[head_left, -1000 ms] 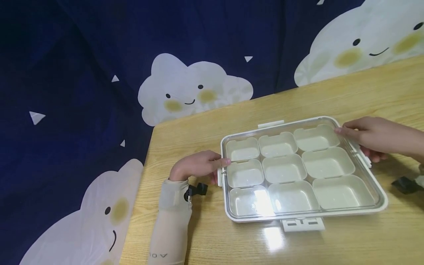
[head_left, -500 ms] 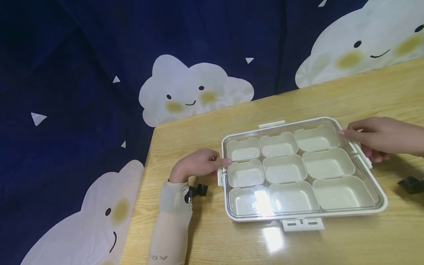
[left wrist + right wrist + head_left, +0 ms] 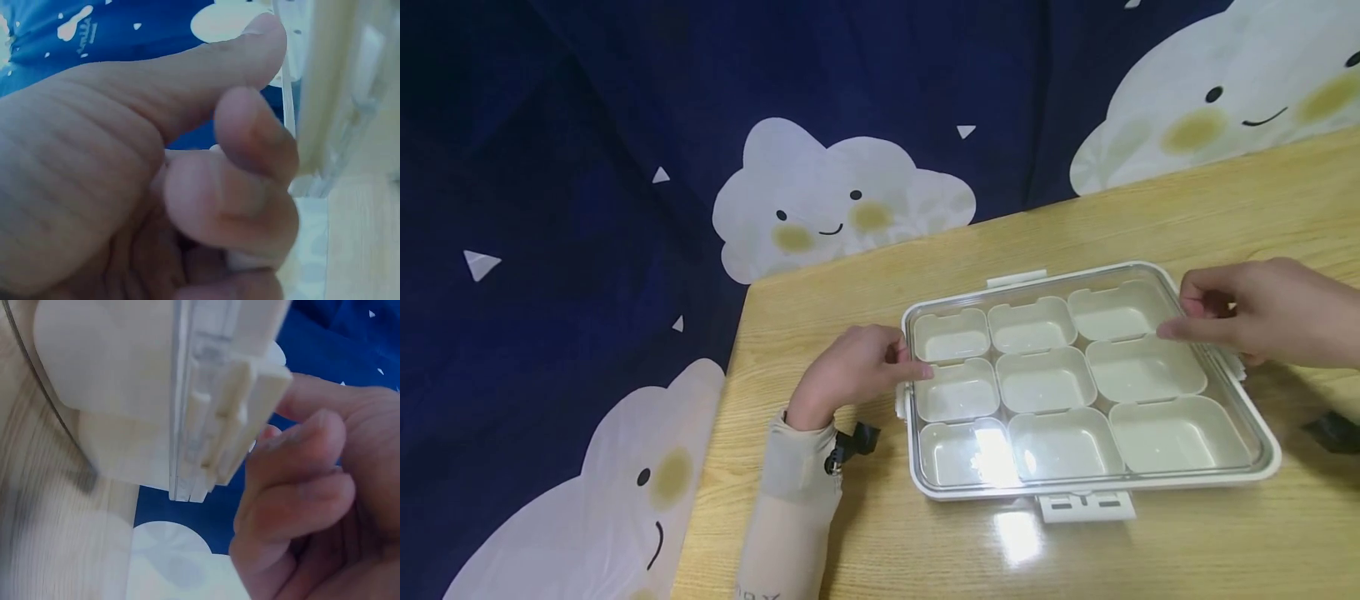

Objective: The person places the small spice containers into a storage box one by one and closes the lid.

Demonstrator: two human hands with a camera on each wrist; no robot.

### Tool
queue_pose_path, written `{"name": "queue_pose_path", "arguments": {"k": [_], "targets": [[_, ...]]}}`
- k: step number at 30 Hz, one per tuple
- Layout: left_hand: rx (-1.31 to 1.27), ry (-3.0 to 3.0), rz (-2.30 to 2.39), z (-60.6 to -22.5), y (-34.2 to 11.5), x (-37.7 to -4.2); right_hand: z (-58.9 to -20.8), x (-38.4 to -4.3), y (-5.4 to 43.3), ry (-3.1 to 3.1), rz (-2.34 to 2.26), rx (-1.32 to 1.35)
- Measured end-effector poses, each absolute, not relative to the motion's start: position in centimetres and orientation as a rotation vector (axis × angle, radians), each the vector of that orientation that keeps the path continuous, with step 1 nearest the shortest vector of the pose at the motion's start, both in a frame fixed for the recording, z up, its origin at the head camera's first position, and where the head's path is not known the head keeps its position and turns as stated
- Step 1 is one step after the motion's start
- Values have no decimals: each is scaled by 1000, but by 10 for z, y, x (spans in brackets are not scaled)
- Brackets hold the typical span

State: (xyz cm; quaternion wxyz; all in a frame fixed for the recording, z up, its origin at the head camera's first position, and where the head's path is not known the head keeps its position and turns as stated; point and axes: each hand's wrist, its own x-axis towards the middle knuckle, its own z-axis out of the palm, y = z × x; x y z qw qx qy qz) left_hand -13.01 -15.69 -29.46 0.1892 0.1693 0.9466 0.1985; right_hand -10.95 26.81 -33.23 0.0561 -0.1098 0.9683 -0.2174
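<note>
A white storage box (image 3: 1093, 487) with a clear lid lies flat on the table, holding several cream compartments (image 3: 1045, 379). My left hand (image 3: 857, 371) lays its thumb over the lid's left edge, its other fingers curled against that side. At the opposite edge, my right hand (image 3: 1273, 308) has its thumb over the lid and its fingers bent down beside a white side clip (image 3: 234, 419). The right wrist view shows a gap between some of those fingers and the clip. A front clip (image 3: 1086, 507) sticks outward. The left clip (image 3: 901, 402) is partly hidden.
The wooden table (image 3: 925, 550) carries the box. Behind and to the left hangs a dark blue curtain (image 3: 587, 100) with white clouds. A black wrist mount (image 3: 857, 440) juts from the left sleeve (image 3: 797, 500). A back clip (image 3: 1017, 279) stands out at the far edge.
Both thumbs have slid slightly further inward over the lid. Each side clip shows less outward, now nearer the box wall. The right hand has risen and turned a little; the box stays in place.
</note>
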Motion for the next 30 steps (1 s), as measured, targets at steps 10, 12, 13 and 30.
{"name": "queue_pose_path", "arguments": {"k": [10, 12, 13, 30], "targets": [[328, 2547, 570, -296, -158, -134, -335, -110, 271, 2919, -515, -333], [319, 2519, 580, -298, -160, -135, -336, -112, 273, 2910, -500, -310], [315, 2508, 585, -299, -161, -136, -337, -113, 274, 2903, -499, -308], [411, 2312, 677, -313, -173, -147, -341, -119, 281, 2618, -575, -184]]}}
